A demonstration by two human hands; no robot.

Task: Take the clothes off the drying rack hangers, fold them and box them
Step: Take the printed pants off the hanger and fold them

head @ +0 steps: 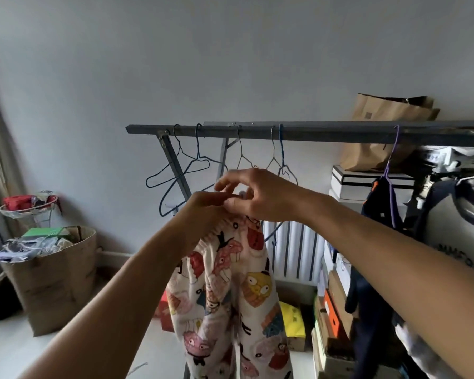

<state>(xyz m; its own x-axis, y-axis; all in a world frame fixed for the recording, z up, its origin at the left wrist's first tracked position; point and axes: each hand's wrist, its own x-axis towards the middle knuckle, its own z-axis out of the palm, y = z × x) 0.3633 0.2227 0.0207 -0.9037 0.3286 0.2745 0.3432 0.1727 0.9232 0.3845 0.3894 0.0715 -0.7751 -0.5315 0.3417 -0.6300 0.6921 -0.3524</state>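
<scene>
1. Both bare forearms reach up from the bottom edge and meet at the top of the patterned trousers (227, 291), which hang below the grey rack bar (312, 132).
2. Left hand (203, 209) has a narrow grip, fingers curled on the ribbed waistband; right hand (257, 195) pinches at the same spot with its upper fingers spread loose.
3. What the trousers hang from is hidden behind the two hands, so the clip or hanger there cannot be made out.
4. Empty wire hangers (186, 168) dangle from the bar to the left and just behind the hands.
5. A purple hanger (391, 170) further right carries a dark garment (378, 203); a pale top (454, 222) beside it is cut off by the right edge.
6. Brown paper bag (386, 132) and stacked boxes (334, 318) crowd the shelves behind the rack.
7. At left, a cardboard bin (55, 280) full of clutter stands on the floor; its contents are hard to tell.
</scene>
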